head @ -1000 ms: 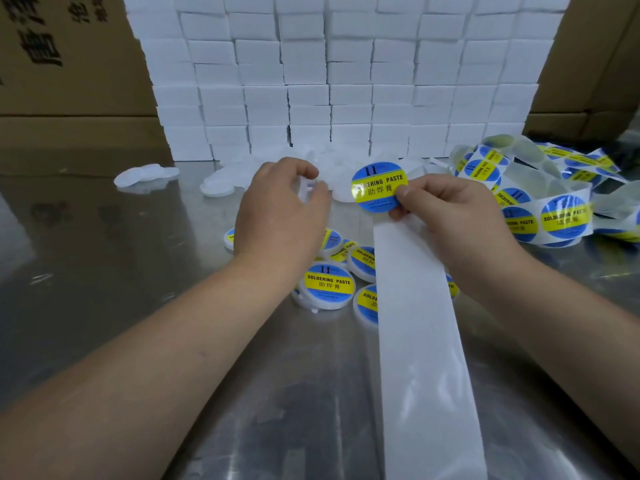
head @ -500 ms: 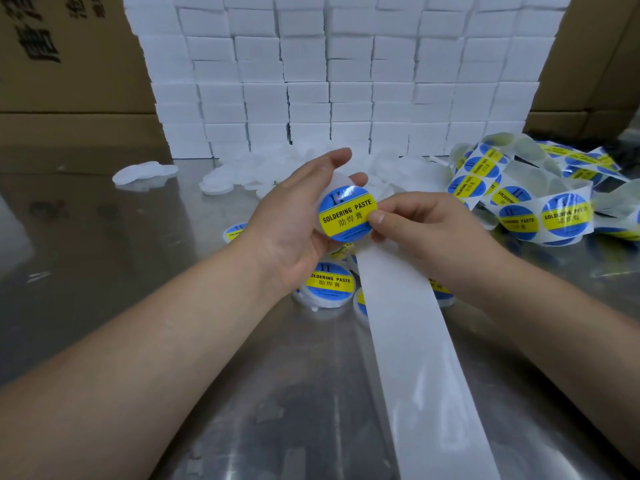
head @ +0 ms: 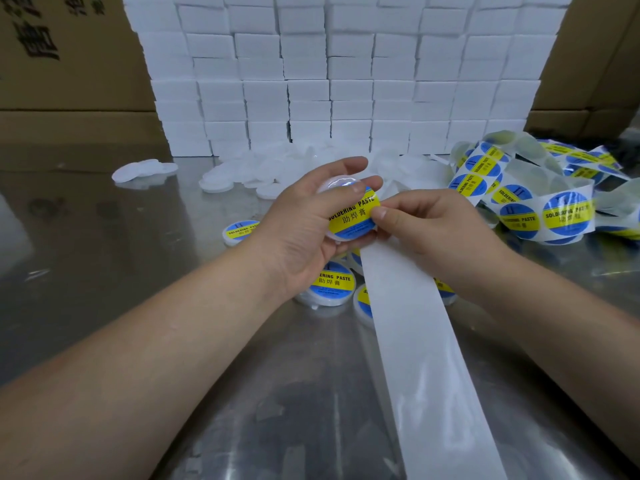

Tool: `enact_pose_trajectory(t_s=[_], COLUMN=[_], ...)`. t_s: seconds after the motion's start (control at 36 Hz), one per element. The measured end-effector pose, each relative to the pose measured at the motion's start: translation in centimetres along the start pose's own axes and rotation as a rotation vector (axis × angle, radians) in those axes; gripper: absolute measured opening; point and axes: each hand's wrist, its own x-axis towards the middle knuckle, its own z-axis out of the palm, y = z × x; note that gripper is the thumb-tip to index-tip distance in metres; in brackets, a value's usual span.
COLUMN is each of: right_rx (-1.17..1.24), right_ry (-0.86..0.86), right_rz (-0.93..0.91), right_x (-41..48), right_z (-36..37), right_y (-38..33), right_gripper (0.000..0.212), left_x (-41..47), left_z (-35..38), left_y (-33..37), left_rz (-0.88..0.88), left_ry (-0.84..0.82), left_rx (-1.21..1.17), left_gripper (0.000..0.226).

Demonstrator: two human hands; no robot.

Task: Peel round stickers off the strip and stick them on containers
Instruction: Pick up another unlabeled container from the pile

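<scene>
Now touching down, the round blue-and-yellow sticker [head: 353,216] your right hand [head: 426,230] is pinching is covering the round white plastic container [head: 335,183] your left hand [head: 301,230] is gripping.

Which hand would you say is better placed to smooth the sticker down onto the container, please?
Right. The right hand pinches the sticker at its edge, thumb on its face, while the left hand is occupied gripping the container.
</scene>
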Motion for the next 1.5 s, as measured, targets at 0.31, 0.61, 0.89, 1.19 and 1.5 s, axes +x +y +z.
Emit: enact_pose_trajectory(t_s=[0.31,0.61,0.89,1.19,1.5], right_rx=[0.013,0.003,-0.024,-0.046,-0.196], right_ry=[-0.003,-0.012,-0.019,-0.002,0.103], right_rz=[0.000,-0.007,-0.017,-0.038,-0.033], right_x=[0.0,0.0,0.0,0.1,0.0], right_z=[0.0,0.0,0.0,0.1,0.0], right_y=[0.0,0.0,-0.1,0.1,0.3], right_gripper=[0.032,0.035,0.039,0.045,0.033], left_x=[-0.1,-0.3,-0.5,-0.9,-1.7], left_z=[0.1,0.1,0.5,0.8,1.5], left_y=[-0.3,-0.4,-0.3,-0.2,-0.3], left_rz=[0.036,0.044,0.065,0.129,0.393], left_ry=[0.030,0.032,0.049,0.057,0.066], left_rx=[0.065,0.105,0.162,0.279,0.625], left_gripper=[0.026,0.025,0.026,0.030,0.038])
